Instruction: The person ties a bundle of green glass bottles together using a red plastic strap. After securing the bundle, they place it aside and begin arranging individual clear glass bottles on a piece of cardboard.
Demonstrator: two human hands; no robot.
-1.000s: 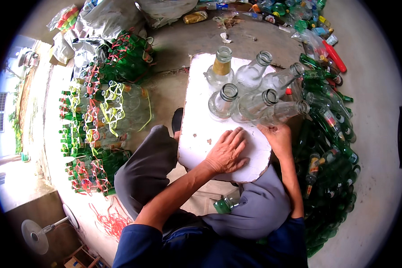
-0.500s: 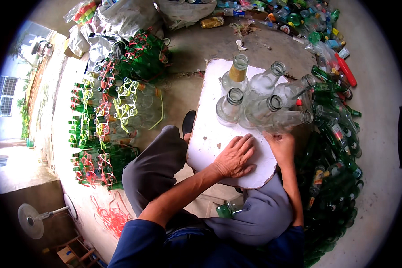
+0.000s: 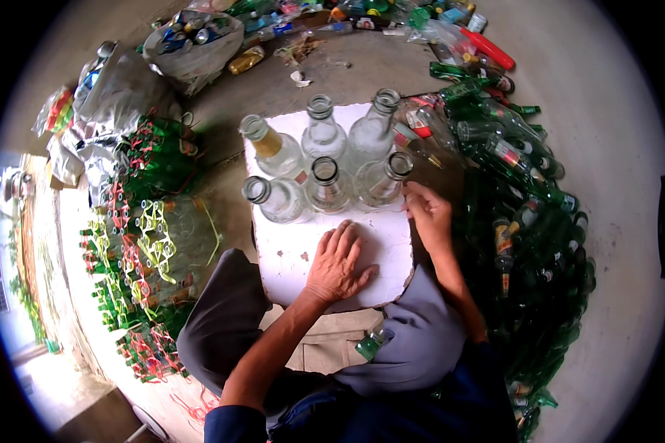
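Several clear glass bottles stand upright in two rows on a white board (image 3: pixel 288 273) in front of me. A yellowish label shows on the far-left bottle (image 3: pixel 269 145). My left hand (image 3: pixel 338 264) lies flat on the board, fingers spread, just nearer to me than the front-middle bottle (image 3: pixel 326 188). At the board's right edge, beside the front-right bottle (image 3: pixel 380 181), my right hand (image 3: pixel 430 220) has its fingers bent and thumb close to them. What they pinch, if anything, is too small to tell.
Green bottles (image 3: pixel 506 244) lie heaped on my right. At left stand bundles of bottles tied with yellow-green strips (image 3: pixel 155 236) and red ones. Red strips (image 3: pixel 196 404) lie on the floor. A sack of cans (image 3: pixel 196 48) sits at the far left; a green bottle (image 3: pixel 371 345) is by my leg.
My view has swung to the right, so the board and bottles now appear farther left. My left hand stays flat on the board; my right hand remains at its right edge, higher beside the front-right bottle.
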